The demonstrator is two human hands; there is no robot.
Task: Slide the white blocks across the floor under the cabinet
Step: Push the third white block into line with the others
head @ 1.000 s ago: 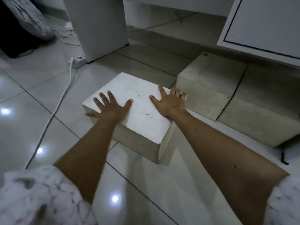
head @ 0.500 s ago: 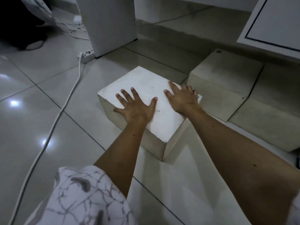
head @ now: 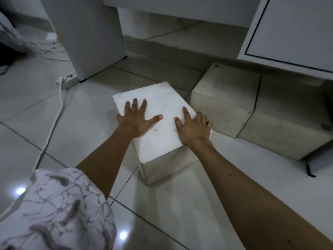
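Mid-slide: our left hand and right hand press flat, fingers spread, on the white block, mid-floor near two parked blocks. Next we'd push toward the cabinet gap.

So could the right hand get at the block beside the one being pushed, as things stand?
Probably yes. The right hand rests flat at the pushed block's right edge, and the neighbouring block sits just beyond its fingertips with nothing between them.

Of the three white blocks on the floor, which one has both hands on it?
The nearest block, out in the open; left hand and right hand lie flat on top. The other two blocks sit untouched beneath the cabinet.
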